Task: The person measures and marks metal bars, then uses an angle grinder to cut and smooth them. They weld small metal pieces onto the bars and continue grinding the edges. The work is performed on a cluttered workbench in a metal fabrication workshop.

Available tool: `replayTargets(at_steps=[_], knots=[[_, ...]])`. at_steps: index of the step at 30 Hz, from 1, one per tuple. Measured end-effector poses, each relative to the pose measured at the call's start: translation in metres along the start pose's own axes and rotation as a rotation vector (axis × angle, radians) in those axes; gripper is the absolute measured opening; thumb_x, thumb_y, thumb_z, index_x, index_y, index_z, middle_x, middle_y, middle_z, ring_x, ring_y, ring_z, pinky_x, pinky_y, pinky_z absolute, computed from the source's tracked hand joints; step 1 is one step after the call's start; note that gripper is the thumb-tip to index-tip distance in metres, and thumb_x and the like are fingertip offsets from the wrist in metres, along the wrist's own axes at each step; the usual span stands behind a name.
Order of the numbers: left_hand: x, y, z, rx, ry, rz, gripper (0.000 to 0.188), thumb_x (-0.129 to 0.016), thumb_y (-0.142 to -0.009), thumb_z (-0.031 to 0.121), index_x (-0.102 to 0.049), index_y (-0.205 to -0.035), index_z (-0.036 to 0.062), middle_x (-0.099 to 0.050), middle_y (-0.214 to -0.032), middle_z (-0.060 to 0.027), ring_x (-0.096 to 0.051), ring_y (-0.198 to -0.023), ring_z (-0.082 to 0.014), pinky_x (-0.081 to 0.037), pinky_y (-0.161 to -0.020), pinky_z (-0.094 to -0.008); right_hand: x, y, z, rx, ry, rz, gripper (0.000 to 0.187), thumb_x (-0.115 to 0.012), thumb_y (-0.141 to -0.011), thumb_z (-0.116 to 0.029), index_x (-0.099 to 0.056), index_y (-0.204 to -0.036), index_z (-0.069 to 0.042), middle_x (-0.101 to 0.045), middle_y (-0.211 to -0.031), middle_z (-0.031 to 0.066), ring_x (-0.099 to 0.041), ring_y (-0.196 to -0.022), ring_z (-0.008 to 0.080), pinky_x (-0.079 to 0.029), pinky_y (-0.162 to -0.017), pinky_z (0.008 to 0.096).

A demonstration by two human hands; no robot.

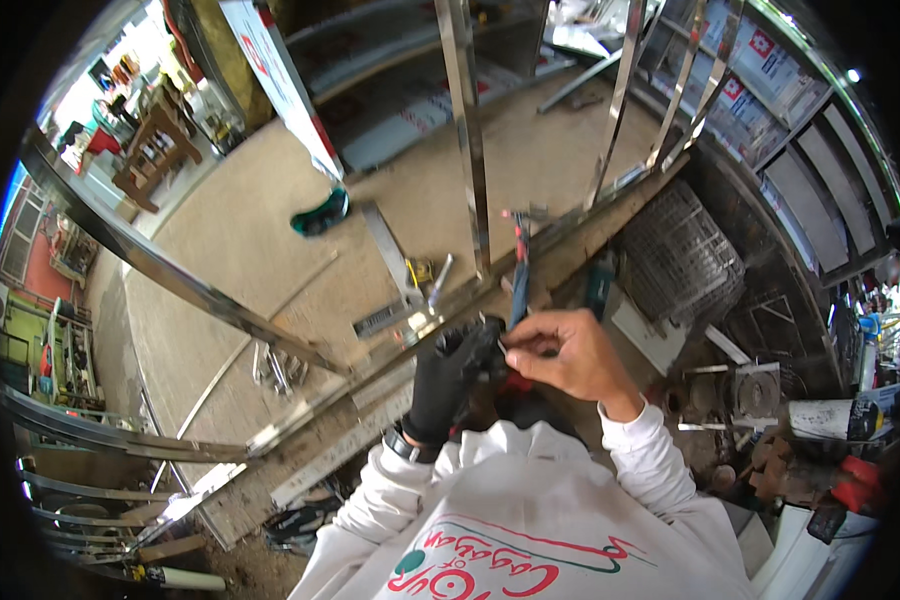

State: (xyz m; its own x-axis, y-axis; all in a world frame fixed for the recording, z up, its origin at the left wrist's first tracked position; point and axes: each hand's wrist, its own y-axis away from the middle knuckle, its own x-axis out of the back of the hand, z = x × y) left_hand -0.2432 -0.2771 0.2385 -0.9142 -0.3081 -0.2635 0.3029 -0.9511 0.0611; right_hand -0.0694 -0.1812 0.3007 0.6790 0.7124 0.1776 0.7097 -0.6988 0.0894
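Note:
My left hand (440,385) wears a black glove and a wristwatch. Its fingers are curled around something dark that I cannot make out against the glove. Bare and close on the right, my right hand (575,360) pinches thumb and fingers together beside the gloved fingertips. A small, thin piece shows at its fingertips, too small to name. Just beyond both hands lies a hammer-like tool (521,265) with a red and blue handle. To the left of it, a metal try square (385,245) and a yellow tape measure (419,271) rest on the board.
Shiny metal posts (465,140) stand upright along the board's edge. Green-tinted goggles (320,213) lie on the large brown board (240,215). At right is a wire grid (682,250), with scrap and a red item (860,485) below. Curved metal bars (120,440) reach in from the left.

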Motion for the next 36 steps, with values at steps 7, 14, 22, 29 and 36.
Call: replayTargets(at_steps=[7,14,22,29,36], knots=[[-0.005,0.010,0.016,0.151,0.047,0.026,0.020,-0.070,-0.102,0.017,-0.075,-0.101,-0.0026,-0.073,-0.083,-0.0021,-0.063,-0.073,-0.0068,-0.052,-0.067,-0.0247,-0.010,0.020,0.006,-0.058,-0.072,0.058,0.024,-0.079,-0.088,-0.004,-0.074,-0.109,0.009,-0.078,-0.098,0.0106,-0.073,-0.089,0.0116,-0.058,-0.079,0.0248],[-0.004,0.008,0.033,0.111,0.019,-0.042,0.019,-0.075,-0.097,0.012,-0.075,-0.109,-0.0029,-0.075,-0.090,-0.0021,-0.064,-0.079,-0.0064,-0.054,-0.069,-0.0250,-0.017,0.025,0.001,0.090,-0.052,0.152,0.019,-0.078,-0.086,0.003,-0.073,-0.104,0.008,-0.076,-0.096,0.0102,-0.074,-0.089,0.0125,-0.059,-0.081,0.0260],[-0.005,0.006,0.025,-0.302,-0.242,-0.151,0.039,-0.084,-0.087,0.010,-0.073,-0.124,0.0008,-0.075,-0.107,-0.0072,-0.070,-0.084,-0.0128,-0.057,-0.076,-0.0284,-0.015,0.036,-0.002,0.251,-0.026,0.336,0.018,-0.074,-0.085,0.005,-0.073,-0.103,0.005,-0.072,-0.097,0.0097,-0.069,-0.084,0.0139,-0.056,-0.074,0.0271],[-0.010,0.008,0.057,-0.561,-0.583,-0.169,0.046,-0.088,-0.080,0.009,-0.074,-0.125,0.0048,-0.075,-0.115,-0.0141,-0.075,-0.093,-0.0240,-0.059,-0.078,-0.0318,0.000,0.032,-0.038,0.422,0.194,0.297,0.017,-0.079,-0.083,0.001,-0.074,-0.099,0.004,-0.072,-0.094,0.0107,-0.067,-0.078,0.0141,-0.053,-0.070,0.0267],[-0.007,0.008,0.046,-0.733,-0.716,-0.100,0.054,-0.091,-0.072,0.016,-0.074,-0.123,0.0099,-0.074,-0.109,-0.0119,-0.073,-0.086,-0.0310,-0.057,-0.074,-0.0371,-0.007,0.033,-0.031,0.268,-0.062,0.242,0.015,-0.077,-0.084,0.001,-0.074,-0.098,0.005,-0.071,-0.094,0.0096,-0.067,-0.080,0.0134,-0.053,-0.073,0.0259]])
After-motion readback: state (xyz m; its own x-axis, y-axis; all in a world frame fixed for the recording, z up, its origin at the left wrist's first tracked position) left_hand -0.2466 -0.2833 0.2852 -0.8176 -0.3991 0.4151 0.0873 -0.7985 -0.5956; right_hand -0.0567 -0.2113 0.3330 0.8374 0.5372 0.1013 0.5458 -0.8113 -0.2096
